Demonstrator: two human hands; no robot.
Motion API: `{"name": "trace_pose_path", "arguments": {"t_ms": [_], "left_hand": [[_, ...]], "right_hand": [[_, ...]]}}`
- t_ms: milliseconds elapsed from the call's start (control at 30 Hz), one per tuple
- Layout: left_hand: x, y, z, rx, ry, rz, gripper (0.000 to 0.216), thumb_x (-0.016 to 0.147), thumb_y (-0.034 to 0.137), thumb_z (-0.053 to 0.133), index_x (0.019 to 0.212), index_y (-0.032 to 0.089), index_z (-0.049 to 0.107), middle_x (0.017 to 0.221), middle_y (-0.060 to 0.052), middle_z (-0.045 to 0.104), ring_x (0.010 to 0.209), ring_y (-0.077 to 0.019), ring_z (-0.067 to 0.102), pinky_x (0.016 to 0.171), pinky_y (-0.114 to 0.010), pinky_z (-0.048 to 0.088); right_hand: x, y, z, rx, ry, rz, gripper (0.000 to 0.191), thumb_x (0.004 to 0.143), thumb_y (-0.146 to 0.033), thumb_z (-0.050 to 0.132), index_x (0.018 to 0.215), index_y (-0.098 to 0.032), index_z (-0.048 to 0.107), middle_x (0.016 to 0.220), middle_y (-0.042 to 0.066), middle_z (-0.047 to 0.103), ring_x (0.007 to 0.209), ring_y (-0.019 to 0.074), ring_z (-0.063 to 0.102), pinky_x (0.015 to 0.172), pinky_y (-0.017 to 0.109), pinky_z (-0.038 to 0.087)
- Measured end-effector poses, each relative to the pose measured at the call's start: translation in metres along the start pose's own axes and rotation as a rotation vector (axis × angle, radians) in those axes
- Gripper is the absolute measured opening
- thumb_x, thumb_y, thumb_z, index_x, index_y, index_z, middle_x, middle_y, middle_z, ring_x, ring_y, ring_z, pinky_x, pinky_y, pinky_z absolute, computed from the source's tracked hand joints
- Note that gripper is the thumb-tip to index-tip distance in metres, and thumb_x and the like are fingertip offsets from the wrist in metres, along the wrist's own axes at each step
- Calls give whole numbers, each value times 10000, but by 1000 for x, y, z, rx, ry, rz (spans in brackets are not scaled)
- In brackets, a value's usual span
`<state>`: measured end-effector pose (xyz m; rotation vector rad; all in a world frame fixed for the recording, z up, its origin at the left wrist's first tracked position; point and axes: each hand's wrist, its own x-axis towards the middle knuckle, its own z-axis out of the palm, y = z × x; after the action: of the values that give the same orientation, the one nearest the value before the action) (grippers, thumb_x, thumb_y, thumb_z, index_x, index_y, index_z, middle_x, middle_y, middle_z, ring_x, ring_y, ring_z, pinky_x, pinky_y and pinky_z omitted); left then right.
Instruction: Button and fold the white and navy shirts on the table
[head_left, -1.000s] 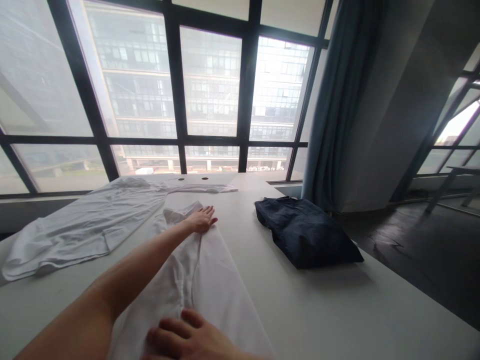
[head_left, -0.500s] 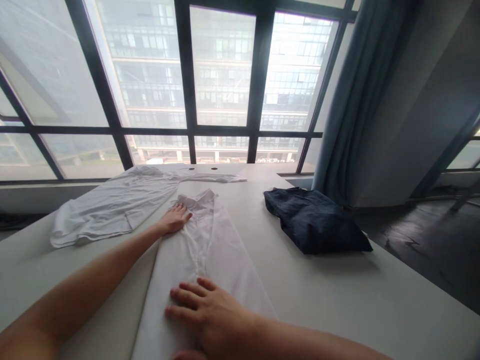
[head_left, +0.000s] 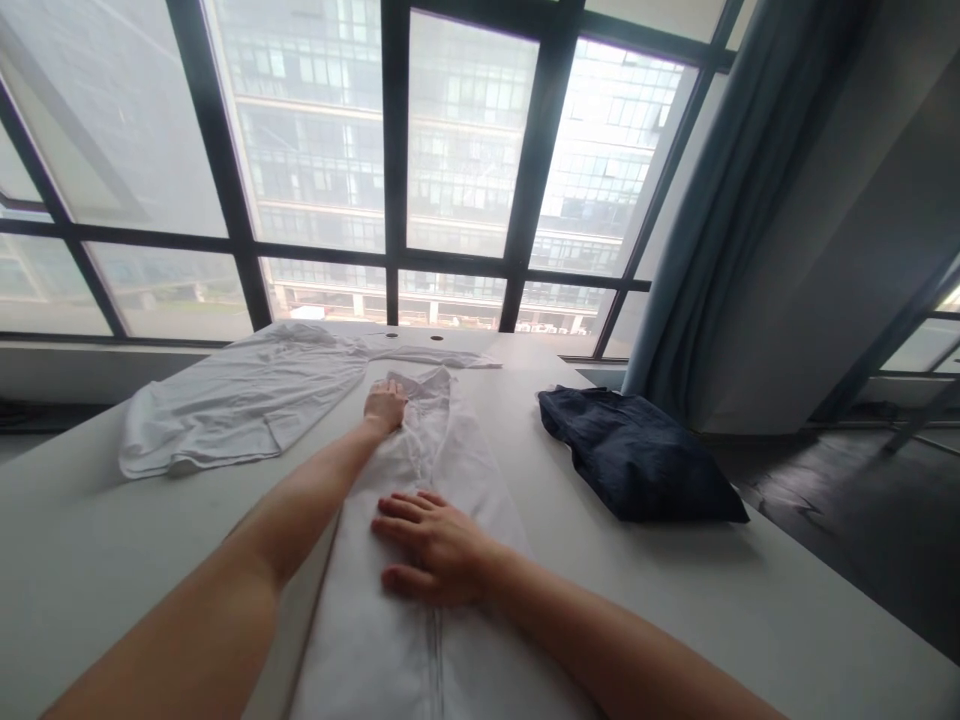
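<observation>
A white shirt (head_left: 457, 480) lies folded lengthwise on the white table in front of me, its collar (head_left: 429, 385) at the far end. At the collar's left side, my left hand (head_left: 386, 405) has its fingers curled in on the fabric. My right hand (head_left: 435, 550) rests palm down on the middle of the shirt, fingers stretched out over the cloth. Below that hand, the button placket (head_left: 435, 650) runs toward me.
Another white garment (head_left: 247, 400) is spread at the table's far left, a sleeve reaching right. A dark navy folded garment (head_left: 645, 455) lies on the right. Behind the table (head_left: 645, 620) stand large windows and a blue-grey curtain (head_left: 697, 250).
My left hand's fingers have gone from flat to curled at the collar. My right hand has slid farther up the shirt, away from me. The view has tilted slightly.
</observation>
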<state>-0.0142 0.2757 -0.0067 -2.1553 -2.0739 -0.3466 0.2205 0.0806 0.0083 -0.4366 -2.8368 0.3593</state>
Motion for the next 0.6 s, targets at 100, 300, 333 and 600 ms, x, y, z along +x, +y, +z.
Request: {"name": "trace_pose_path", "arguments": {"t_ms": [100,300,333,600], "left_hand": [[-30,10,-10,-9,-58,4,489,1024,332,329,1367,51,535,1429,-247,526,1362,-340,459,1122,-441,332],[-123,11,-13,-115,-228,283,661,1010,531,312,1532,128,358,1606,-181,289,1502,-300,237,1201,-480,221],[-137,9,-16,-133,-237,291,673,1008,538,309,1542,130,342,1615,-177,264,1509,-303,212,1208,-490,200],[-219,-26,-59,-323,-370,309,604,954,370,414,1516,150,420,1610,-88,300,1501,-253,246,1226,-370,203]], "right_hand": [[-4,-3,0,-20,-8,-2,616,979,-531,490,1489,-191,434,1563,118,408,1450,244,348,1212,417,211],[-12,-19,5,-22,-26,-11,634,971,-526,505,1491,-168,440,1574,137,383,1446,268,353,1219,441,193],[-13,-22,7,-17,-25,-14,628,969,-517,513,1487,-169,448,1571,137,388,1446,270,354,1219,448,192],[-60,38,-16,-115,270,462,378,953,-214,489,1294,-153,639,1314,127,654,1248,248,576,1110,396,382]]}}
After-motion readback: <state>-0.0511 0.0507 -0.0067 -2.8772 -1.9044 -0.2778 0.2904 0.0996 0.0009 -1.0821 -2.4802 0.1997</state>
